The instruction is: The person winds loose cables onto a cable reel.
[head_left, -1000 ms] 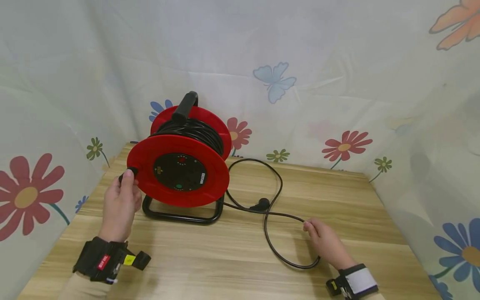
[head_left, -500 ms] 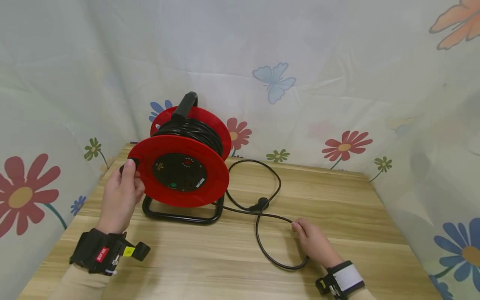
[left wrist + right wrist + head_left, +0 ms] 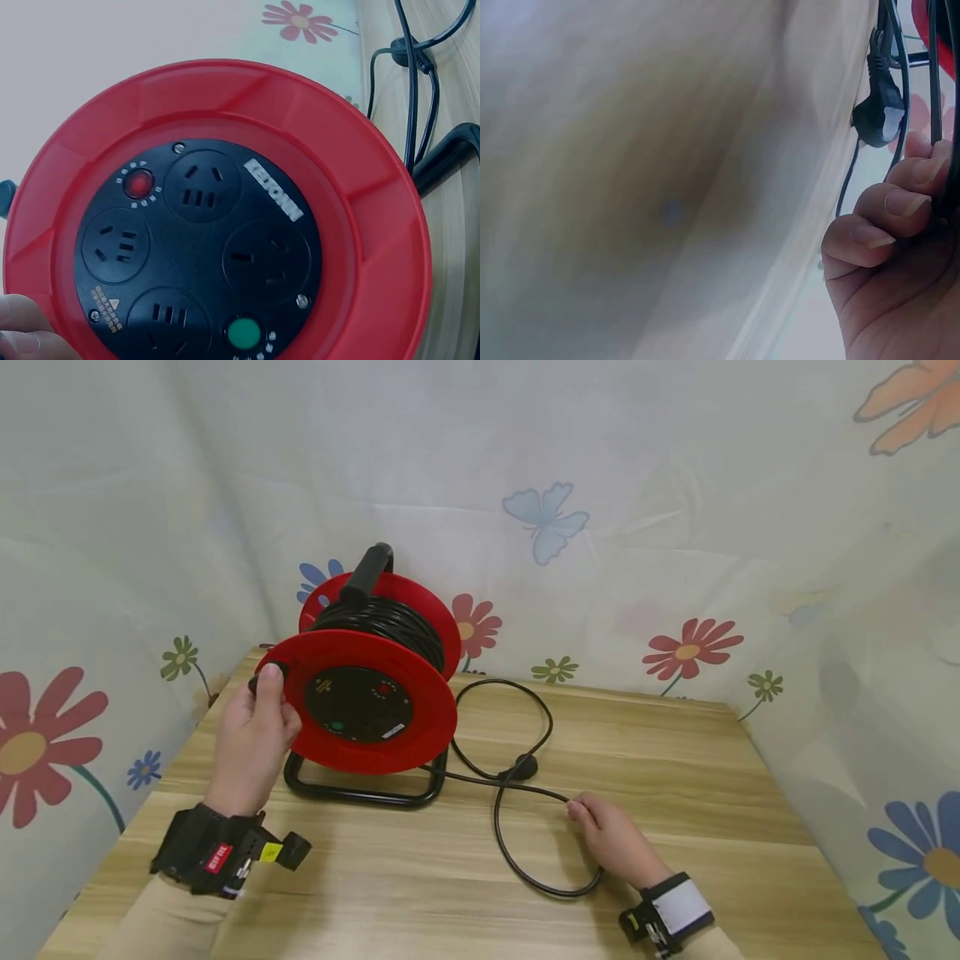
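A red cable reel [image 3: 360, 756] wound with black cable stands on the left of the table, on a black tube frame [image 3: 360, 797]. My left hand [image 3: 251, 747] grips the black crank knob [image 3: 272, 670] at the left edge of its front disc. To the right, my right hand [image 3: 618, 842] holds the black power cable [image 3: 480, 780] where it runs out from the reel. Past that hand the cable loops over the tabletop to its plug [image 3: 525, 767]. Sockets, a red switch [image 3: 139, 184] and a green button [image 3: 244, 333] show on the reel's face in the left wrist view.
The wooden table [image 3: 420, 893] carries the reel and the loose cable loops. A pale cloth [image 3: 675, 543] printed with flowers and a butterfly hangs behind and at both sides. A black carrying handle [image 3: 367, 575] tops the reel.
The reel's face has turned clockwise, and my left hand has moved slightly up and right with the knob. My right hand has come left toward the reel with the cable, drawing the loop along.
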Demonstrator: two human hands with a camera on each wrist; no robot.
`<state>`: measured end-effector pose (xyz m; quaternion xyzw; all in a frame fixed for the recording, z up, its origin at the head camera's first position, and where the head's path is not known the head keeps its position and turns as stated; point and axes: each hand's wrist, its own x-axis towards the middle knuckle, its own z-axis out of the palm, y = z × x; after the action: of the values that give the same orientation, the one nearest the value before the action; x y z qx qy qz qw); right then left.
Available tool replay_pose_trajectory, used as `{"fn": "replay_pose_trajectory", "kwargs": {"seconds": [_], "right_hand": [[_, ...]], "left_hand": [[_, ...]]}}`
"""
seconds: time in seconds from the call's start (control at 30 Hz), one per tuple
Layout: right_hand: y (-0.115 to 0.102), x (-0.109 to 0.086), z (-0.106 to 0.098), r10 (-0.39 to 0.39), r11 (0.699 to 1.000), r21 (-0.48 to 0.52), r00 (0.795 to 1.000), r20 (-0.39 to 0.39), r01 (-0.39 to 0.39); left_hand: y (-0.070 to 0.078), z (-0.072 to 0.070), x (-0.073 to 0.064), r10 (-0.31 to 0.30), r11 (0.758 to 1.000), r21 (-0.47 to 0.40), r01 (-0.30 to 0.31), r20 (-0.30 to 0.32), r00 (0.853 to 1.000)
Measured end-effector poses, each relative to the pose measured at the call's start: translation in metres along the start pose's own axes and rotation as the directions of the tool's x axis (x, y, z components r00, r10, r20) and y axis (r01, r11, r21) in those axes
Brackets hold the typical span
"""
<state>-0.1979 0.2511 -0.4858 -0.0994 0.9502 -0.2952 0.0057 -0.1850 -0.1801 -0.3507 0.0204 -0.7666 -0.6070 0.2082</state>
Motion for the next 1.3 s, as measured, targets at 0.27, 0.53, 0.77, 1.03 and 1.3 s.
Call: {"fn": "replay_pose_trajectory", "kwargs": {"seconds": [0.27, 0.53, 0.77, 1.03, 1.3], "right_hand": [[-0.007, 0.004, 0.007, -0.051, 0.999, -0.001, 0.999, 0.004, 0.051], [-0.013, 0.006, 0.012, -0.051, 0.998, 0.022, 0.998, 0.025, 0.051], [-0.017, 0.007, 0.013, -0.087, 0.996, 0.027, 0.996, 0.019, 0.086], [-0.020, 0.010, 0.018, -0.117, 0.993, 0.025, 0.993, 0.029, 0.116], [-0.028, 0.013, 0.020, -0.109, 0.994, 0.028, 0.992, 0.056, 0.107]], "left_hand": [[0.007, 0.007, 0.001, 0.041, 0.994, 0.103, -0.041, -0.002, 0.999], [0.017, 0.012, 0.001, 0.078, 0.986, 0.146, -0.080, 0.025, 0.997], [0.025, 0.013, 0.001, 0.054, 0.985, 0.160, -0.062, 0.055, 0.997], [0.030, 0.015, 0.001, 0.053, 0.979, 0.194, -0.070, 0.090, 0.995], [0.034, 0.021, 0.001, 0.077, 0.955, 0.278, -0.100, 0.093, 0.993]]}}
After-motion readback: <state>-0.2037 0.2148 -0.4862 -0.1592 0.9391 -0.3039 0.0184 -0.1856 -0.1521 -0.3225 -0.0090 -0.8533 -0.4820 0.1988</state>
